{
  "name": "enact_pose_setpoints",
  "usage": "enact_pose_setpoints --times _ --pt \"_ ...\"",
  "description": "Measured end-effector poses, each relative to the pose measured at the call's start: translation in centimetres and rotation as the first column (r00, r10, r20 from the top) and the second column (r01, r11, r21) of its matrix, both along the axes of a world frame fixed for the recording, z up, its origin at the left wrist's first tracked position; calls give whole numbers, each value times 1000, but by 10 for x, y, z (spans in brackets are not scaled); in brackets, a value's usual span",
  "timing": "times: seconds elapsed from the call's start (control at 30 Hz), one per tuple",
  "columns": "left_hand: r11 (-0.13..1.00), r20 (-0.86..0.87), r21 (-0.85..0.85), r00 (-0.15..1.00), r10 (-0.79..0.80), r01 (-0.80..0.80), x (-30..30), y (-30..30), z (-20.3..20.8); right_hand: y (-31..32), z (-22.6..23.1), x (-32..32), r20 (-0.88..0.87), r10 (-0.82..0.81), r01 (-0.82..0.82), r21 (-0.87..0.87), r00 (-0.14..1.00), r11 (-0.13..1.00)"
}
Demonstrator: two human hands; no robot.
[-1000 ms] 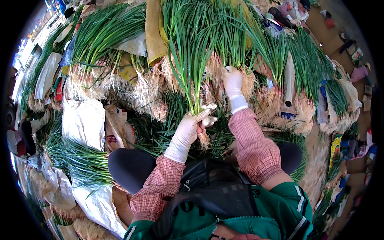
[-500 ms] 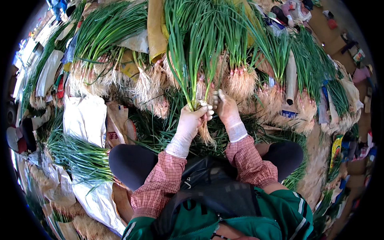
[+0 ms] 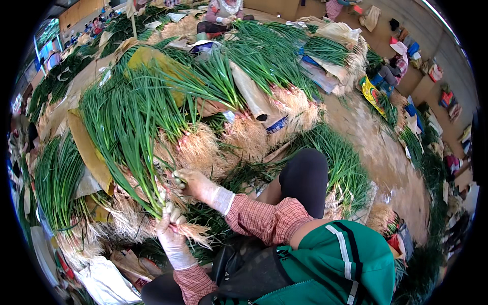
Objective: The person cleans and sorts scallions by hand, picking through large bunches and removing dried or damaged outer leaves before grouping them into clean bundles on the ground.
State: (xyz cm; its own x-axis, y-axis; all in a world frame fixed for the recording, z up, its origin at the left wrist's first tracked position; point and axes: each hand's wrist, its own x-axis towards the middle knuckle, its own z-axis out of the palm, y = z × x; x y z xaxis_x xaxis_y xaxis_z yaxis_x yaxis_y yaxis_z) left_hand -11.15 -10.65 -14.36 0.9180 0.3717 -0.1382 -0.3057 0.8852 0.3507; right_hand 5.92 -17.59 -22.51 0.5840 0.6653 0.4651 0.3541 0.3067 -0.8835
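My left hand [image 3: 172, 236], in a pale, soiled glove, is closed around a few spring onions [image 3: 146, 197]. Their long green leaves reach up and away to the left, and the pale roots hang out on the right side of my fist. Just above and to the right, my gloved right hand [image 3: 199, 186] has its fingers curled together beside the stems. What it pinches, if anything, is too small to make out. Beyond my hands lies a thick row of spring onions [image 3: 127, 109], with bushy root clumps [image 3: 198, 147] toward me.
A yellow sack [image 3: 87, 147] and a rolled pale sheet [image 3: 246, 89] lie among the bundles. More spring onions [image 3: 335, 157] rest right of my bent knee [image 3: 305, 173]. Brown floor [image 3: 378, 147] runs farther right. A person [image 3: 223, 15] sits at the far side, another [image 3: 394, 66] at far right.
The view has swung to the right, so my hands appear lower and farther left. My left hand keeps its hold on the spring onions; my right hand stays close beside them.
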Motion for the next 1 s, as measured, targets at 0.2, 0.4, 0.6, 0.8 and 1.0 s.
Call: enact_pose_setpoints --times 0.2,0.4,0.6,0.8,1.0 --pt "981 94 -135 987 -127 139 -10 21 1 -48 24 -14 577 -278 541 -352 768 764" --pt "968 51 -150 979 -198 203 -11 18 9 -19 57 -50 32 256 -228 -359 966 905" --pt "920 -32 382 994 101 -81 -40 22 51 -48 33 -33 291 126 75 -592 948 803" --pt "926 -275 369 942 192 -81 -34 31 40 12 69 -46 248 -137 279 -742 959 610" --pt "930 -87 354 986 141 -102 -13 17 34 16 -3 4 266 -115 282 -761 957 584"
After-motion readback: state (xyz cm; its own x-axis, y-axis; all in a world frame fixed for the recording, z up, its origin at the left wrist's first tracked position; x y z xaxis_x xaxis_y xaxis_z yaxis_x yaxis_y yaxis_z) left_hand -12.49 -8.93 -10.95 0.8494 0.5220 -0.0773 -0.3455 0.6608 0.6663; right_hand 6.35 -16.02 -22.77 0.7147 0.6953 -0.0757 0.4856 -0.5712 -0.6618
